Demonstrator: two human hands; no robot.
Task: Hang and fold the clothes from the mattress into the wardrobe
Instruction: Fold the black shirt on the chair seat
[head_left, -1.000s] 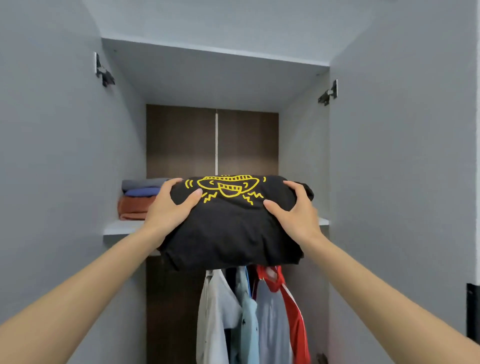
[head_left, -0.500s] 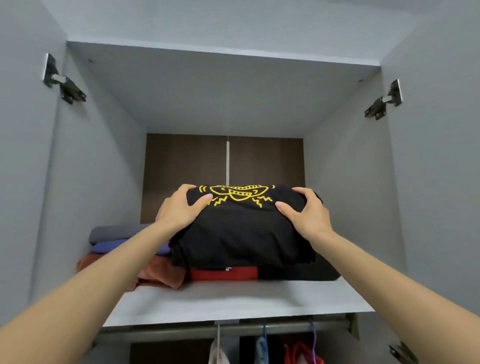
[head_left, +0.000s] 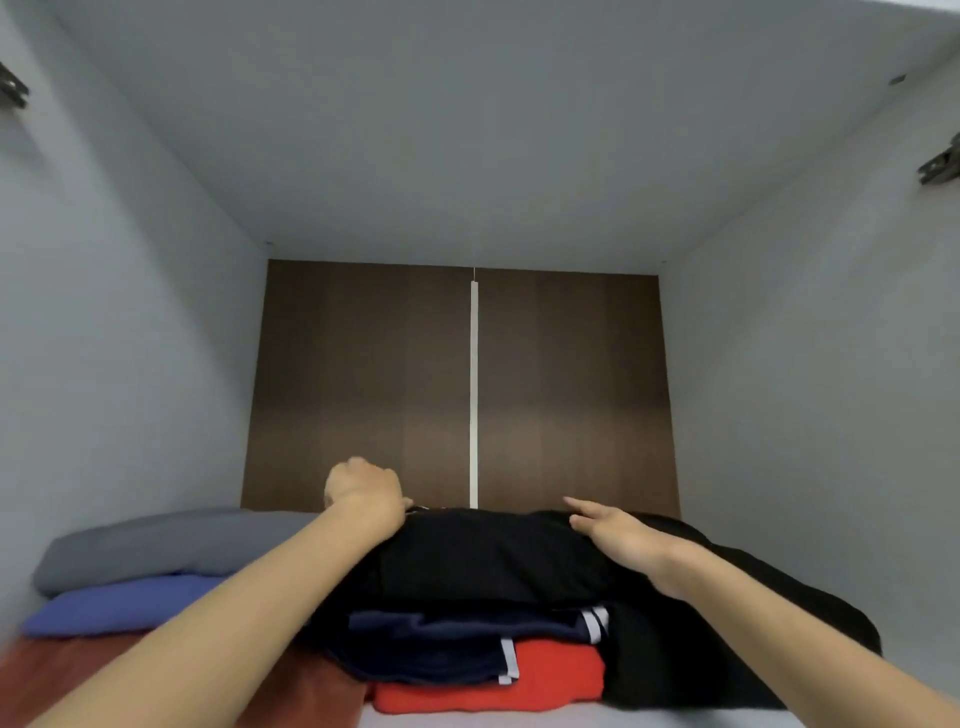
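The folded black T-shirt (head_left: 483, 556) lies on top of a stack on the wardrobe shelf (head_left: 571, 719). Under it are a navy garment with white stripes (head_left: 457, 644) and a red garment (head_left: 498, 683). My left hand (head_left: 363, 488) is at the shirt's far left corner, with its fingers curled down over the far edge and their tips hidden. My right hand (head_left: 615, 530) rests on the shirt's right side with straight fingers. The shirt's yellow print is out of sight.
A second stack stands at the left: grey (head_left: 156, 540) over blue (head_left: 119, 603) over rust-coloured cloth (head_left: 93, 680). More black fabric (head_left: 737, 613) lies right of the red garment. Grey side walls, the brown back panel (head_left: 363, 389) and the compartment's ceiling close the space in.
The black T-shirt has gone from in front of the shelf onto the navy and red stack. My hands pushed deeper in, and the right hand's fingers have straightened on top.
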